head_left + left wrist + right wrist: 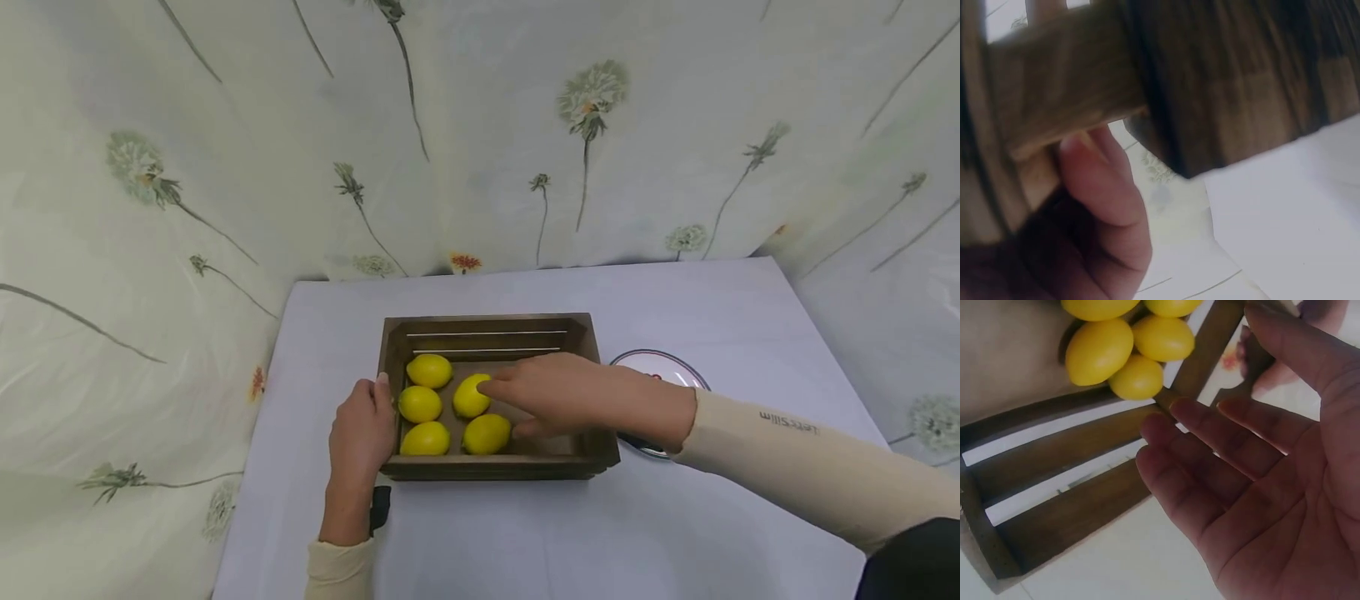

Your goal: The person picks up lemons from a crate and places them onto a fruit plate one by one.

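Observation:
A brown slatted wooden crate (495, 471) sits on the table with several yellow lemons (425, 438) gathered in its left half. At the crate's left wall, my left hand (362, 433) grips the side. The left wrist view shows fingers of that hand (1113, 200) curled round a wooden slat (1066, 81). My right hand (558, 392) hovers over the crate's middle, its fingertips close to a lemon (471, 397). Seen from the right wrist, this hand (1272, 487) has loosely bent, spread fingers and a bare palm, apart from the lemons (1099, 353).
Right of the crate lies a round clear plate (686, 372) with something red on it, partly hidden beneath my right forearm. A white cloth covers the table (480, 542). Behind and beside it hangs a flower-printed curtain (480, 167).

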Action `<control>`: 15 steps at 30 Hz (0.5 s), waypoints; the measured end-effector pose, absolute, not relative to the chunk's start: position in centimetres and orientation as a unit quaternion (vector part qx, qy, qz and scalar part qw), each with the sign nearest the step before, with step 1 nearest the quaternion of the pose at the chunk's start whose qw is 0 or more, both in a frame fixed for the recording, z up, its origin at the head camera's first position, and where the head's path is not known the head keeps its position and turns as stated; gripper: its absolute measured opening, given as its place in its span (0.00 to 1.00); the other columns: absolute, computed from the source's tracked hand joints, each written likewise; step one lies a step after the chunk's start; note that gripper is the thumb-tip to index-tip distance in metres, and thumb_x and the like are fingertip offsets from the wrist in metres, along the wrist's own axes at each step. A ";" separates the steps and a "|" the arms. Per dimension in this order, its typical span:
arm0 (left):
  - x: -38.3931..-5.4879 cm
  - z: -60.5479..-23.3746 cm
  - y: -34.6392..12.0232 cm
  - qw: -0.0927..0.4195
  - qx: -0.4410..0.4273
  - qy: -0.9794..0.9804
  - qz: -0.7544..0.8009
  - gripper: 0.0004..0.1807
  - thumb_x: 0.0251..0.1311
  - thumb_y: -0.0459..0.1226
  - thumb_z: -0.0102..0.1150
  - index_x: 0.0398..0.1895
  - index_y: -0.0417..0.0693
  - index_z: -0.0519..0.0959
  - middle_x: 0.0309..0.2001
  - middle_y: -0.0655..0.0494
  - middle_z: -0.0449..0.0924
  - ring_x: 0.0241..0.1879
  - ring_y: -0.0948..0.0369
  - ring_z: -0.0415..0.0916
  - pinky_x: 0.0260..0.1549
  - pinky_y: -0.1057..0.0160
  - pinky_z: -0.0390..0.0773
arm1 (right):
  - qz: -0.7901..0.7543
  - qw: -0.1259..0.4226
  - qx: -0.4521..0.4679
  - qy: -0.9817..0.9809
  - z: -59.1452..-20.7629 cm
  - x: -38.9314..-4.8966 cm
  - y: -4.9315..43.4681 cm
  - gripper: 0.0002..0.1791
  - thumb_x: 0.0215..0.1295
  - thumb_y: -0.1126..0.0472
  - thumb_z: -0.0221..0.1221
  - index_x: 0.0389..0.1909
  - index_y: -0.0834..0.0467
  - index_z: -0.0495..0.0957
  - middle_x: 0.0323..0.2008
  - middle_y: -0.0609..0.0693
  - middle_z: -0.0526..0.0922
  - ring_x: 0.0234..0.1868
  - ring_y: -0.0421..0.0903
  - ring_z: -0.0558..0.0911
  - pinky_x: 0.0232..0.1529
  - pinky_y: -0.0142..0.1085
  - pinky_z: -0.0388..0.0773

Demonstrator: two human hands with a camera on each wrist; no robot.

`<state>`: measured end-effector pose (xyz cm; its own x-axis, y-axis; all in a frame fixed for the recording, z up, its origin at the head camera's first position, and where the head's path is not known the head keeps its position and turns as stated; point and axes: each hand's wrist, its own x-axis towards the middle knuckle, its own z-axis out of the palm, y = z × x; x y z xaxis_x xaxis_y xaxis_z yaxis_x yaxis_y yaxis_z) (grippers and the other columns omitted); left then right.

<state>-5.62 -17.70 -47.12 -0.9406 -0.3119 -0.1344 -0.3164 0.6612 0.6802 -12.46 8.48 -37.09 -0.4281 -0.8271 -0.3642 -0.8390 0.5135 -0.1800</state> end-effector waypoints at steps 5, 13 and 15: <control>-5.8 -46.9 -17.7 0.018 -0.171 0.914 0.366 0.27 0.84 0.50 0.37 0.43 0.35 0.77 0.24 0.49 0.72 0.21 0.54 0.70 0.18 0.59 0.70 | 0.007 0.229 -0.486 0.844 -37.6 -13.3 7.6 0.36 0.66 0.51 0.71 0.73 0.54 0.72 0.58 0.49 0.85 0.50 0.47 0.86 0.51 0.44 0.84; -5.9 -47.1 -17.7 0.021 -0.167 0.917 0.362 0.29 0.85 0.52 0.34 0.40 0.37 0.76 0.22 0.50 0.68 0.19 0.55 0.67 0.17 0.60 0.68 | -0.003 0.260 -0.472 0.842 -38.3 -14.2 6.4 0.36 0.68 0.49 0.70 0.74 0.53 0.71 0.64 0.49 0.81 0.59 0.48 0.82 0.55 0.46 0.82; -5.9 -47.2 -17.7 0.018 -0.168 0.916 0.364 0.29 0.85 0.51 0.34 0.39 0.38 0.76 0.22 0.50 0.68 0.19 0.55 0.66 0.17 0.60 0.67 | -0.003 0.265 -0.471 0.841 -38.6 -14.4 6.0 0.36 0.68 0.49 0.70 0.74 0.53 0.71 0.65 0.49 0.81 0.61 0.48 0.81 0.57 0.46 0.82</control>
<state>-5.89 -17.73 -47.23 -0.9428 -0.2946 -0.1558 -0.3211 0.6778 0.6614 -14.36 6.04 -38.55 -0.4155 -0.7947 -0.4425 -0.7910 0.5558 -0.2555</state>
